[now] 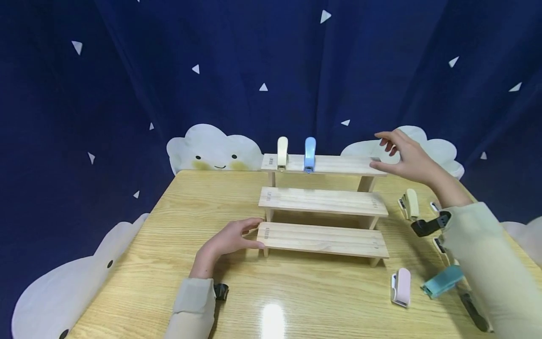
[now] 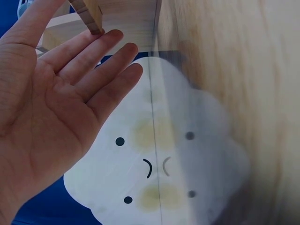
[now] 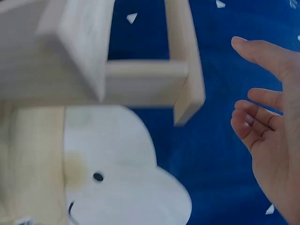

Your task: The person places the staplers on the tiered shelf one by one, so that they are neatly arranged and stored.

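A three-tier wooden shelf (image 1: 322,200) stands on the table. On its top board are a cream stapler (image 1: 282,153) and a blue stapler (image 1: 310,154), both upright, towards the left. My left hand (image 1: 228,238) is at the left end of the lowest board; in the left wrist view its fingers (image 2: 93,56) are extended beside the wood, and contact is hard to tell. Just beyond the top board's right end hovers my right hand (image 1: 404,157). It holds nothing, and the right wrist view shows a gap between it and the shelf.
Right of the shelf lie a cream stapler (image 1: 410,205), a pink stapler (image 1: 401,287), a teal stapler (image 1: 443,281) and others partly hidden by my right sleeve (image 1: 487,254). A dark blue curtain (image 1: 254,56) with cloud shapes hangs behind the table (image 1: 203,197).
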`<state>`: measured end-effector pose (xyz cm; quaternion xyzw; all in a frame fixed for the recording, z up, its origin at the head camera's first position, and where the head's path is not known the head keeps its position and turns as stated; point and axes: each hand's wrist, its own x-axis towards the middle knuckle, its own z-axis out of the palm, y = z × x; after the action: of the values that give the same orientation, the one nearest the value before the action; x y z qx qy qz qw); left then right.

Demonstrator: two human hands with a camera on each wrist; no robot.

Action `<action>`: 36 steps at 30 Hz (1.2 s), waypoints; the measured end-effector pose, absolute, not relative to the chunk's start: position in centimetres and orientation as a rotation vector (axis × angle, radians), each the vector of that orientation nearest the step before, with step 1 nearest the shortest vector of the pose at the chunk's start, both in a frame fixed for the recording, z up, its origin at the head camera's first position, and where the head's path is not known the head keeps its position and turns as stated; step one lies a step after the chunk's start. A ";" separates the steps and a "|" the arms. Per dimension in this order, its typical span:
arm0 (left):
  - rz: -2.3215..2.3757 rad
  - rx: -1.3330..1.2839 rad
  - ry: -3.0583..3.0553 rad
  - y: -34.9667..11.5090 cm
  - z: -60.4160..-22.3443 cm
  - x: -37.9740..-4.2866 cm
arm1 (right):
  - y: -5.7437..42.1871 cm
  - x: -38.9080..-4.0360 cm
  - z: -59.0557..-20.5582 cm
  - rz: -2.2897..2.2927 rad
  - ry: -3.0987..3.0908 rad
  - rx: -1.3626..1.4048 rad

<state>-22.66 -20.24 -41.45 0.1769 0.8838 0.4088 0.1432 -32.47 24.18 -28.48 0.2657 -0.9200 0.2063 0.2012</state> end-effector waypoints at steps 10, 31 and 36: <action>1.189 0.504 2.537 -20.2 -41.5 -22.7 | 29.2 -32.0 -31.9 0.706 -2.603 0.588; 1.177 0.524 2.547 -20.1 -41.6 -22.6 | 36.2 -33.1 -39.2 0.620 -3.044 0.445; 1.182 0.529 2.548 -20.2 -41.6 -22.7 | 36.7 -33.3 -39.9 0.622 -3.071 0.511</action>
<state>-22.68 -20.19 -41.56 0.1833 0.8825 0.4094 0.1411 -33.29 36.73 -39.86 0.1610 -0.9672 0.1958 -0.0167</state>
